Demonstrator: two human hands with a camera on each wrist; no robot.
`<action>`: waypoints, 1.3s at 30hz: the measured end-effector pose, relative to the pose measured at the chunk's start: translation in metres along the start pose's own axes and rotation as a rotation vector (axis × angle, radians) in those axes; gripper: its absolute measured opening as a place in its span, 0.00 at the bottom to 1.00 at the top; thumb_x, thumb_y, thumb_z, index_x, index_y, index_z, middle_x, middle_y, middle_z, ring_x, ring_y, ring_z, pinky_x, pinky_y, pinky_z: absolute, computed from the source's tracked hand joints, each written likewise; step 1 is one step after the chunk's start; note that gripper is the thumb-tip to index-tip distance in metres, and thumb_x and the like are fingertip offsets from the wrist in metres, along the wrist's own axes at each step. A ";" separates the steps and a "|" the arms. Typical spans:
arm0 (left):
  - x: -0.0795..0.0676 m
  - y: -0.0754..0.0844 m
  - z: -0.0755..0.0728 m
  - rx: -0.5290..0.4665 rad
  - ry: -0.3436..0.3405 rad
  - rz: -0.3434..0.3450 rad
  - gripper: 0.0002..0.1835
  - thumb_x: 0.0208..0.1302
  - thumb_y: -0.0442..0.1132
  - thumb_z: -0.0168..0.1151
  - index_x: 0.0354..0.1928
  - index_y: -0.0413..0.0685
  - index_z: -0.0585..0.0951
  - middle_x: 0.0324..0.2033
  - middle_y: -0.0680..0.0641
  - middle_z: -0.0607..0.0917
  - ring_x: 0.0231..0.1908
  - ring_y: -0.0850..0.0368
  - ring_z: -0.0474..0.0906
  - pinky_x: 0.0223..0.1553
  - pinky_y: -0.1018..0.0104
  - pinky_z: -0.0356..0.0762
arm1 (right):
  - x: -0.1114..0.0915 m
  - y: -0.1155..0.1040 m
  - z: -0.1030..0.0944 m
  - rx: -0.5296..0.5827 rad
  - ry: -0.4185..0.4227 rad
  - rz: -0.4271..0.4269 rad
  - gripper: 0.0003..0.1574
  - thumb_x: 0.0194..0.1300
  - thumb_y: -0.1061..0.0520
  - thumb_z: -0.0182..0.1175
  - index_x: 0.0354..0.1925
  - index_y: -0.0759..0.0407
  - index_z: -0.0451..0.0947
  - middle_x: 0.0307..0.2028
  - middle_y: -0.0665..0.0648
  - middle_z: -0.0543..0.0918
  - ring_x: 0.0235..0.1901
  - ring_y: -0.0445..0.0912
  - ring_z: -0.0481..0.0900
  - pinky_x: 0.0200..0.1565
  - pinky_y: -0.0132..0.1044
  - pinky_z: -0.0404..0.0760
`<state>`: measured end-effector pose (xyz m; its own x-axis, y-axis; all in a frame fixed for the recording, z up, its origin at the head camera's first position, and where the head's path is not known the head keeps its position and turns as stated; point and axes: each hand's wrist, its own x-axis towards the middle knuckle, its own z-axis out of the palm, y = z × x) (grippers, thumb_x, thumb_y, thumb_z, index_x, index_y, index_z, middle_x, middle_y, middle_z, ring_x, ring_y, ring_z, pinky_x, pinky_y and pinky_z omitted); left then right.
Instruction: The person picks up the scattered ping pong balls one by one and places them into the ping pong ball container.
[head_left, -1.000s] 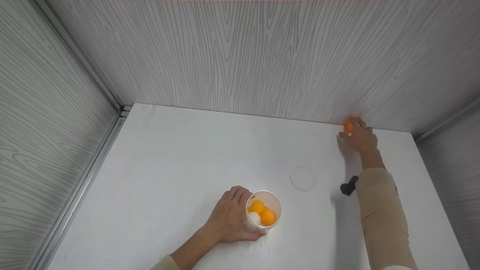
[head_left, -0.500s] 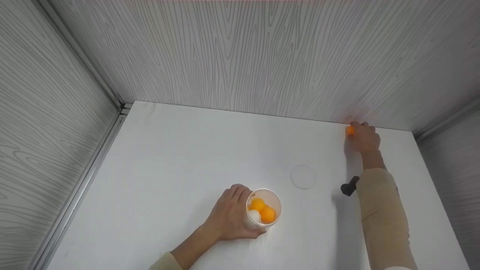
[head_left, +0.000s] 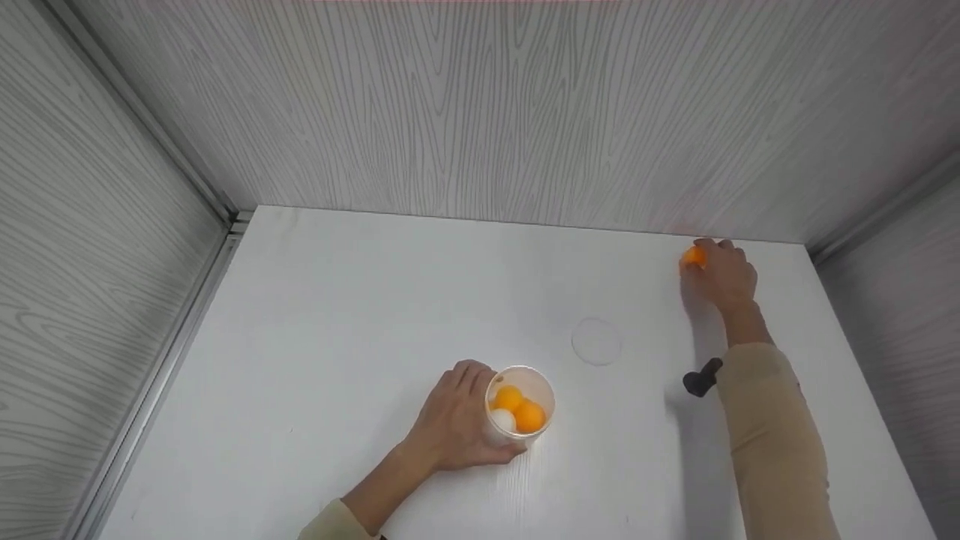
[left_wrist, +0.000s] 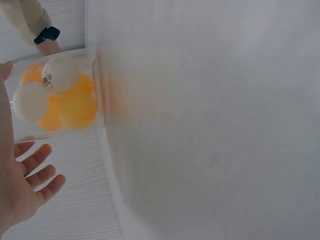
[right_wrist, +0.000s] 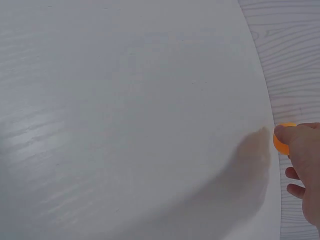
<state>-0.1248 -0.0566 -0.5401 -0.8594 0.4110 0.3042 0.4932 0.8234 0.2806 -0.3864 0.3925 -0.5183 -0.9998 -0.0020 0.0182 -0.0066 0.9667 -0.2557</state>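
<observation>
My left hand (head_left: 452, 424) grips a clear plastic cup (head_left: 543, 386) on the white table, thumb on the near side and fingers on the far side. Orange and white ping-pong balls (left_wrist: 78, 108) fill its lower part in the left wrist view, one white ball printed with a small mark. At the back right, near the wall, my right hand (head_left: 729, 276) pinches a single orange ping-pong ball (head_left: 694, 257) between thumb and fingers. The right wrist view shows the thumb over this ball (right_wrist: 280, 145), hiding part of it.
A thin, transparent disc (head_left: 596, 342), like a lid, lies flat between the two hands. Wood-grain panels enclose the table (head_left: 360, 300) at the back wall (head_left: 465, 112), left and right. A black device (head_left: 702, 378) sits at the right sleeve.
The right hand has closed its thumb and fingers on the orange ball at the wall and drawn it slightly toward the person. The left hand keeps hold of the cup; the head view shifts slightly.
</observation>
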 end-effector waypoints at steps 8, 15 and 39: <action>0.000 0.001 0.001 -0.008 -0.005 -0.008 0.50 0.48 0.80 0.67 0.60 0.48 0.73 0.51 0.51 0.80 0.56 0.54 0.74 0.60 0.60 0.78 | -0.018 -0.005 -0.005 0.031 0.061 -0.018 0.32 0.78 0.50 0.57 0.74 0.60 0.67 0.64 0.76 0.73 0.57 0.71 0.73 0.60 0.70 0.77; 0.002 0.001 0.001 -0.028 -0.034 -0.020 0.49 0.49 0.79 0.67 0.60 0.48 0.73 0.52 0.51 0.79 0.56 0.54 0.73 0.58 0.60 0.78 | -0.036 -0.010 -0.005 0.117 0.102 -0.024 0.32 0.78 0.51 0.59 0.74 0.59 0.69 0.66 0.76 0.73 0.60 0.70 0.74 0.60 0.69 0.77; 0.002 0.000 -0.001 -0.046 -0.036 -0.032 0.48 0.49 0.76 0.69 0.60 0.46 0.73 0.52 0.48 0.80 0.56 0.52 0.74 0.59 0.59 0.79 | -0.090 -0.056 -0.013 0.222 0.301 -0.186 0.29 0.73 0.51 0.67 0.67 0.56 0.76 0.55 0.67 0.82 0.52 0.64 0.83 0.47 0.58 0.84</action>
<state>-0.1262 -0.0562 -0.5382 -0.8788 0.3993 0.2613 0.4702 0.8178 0.3319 -0.2958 0.3418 -0.4928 -0.9319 -0.0650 0.3569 -0.2231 0.8784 -0.4226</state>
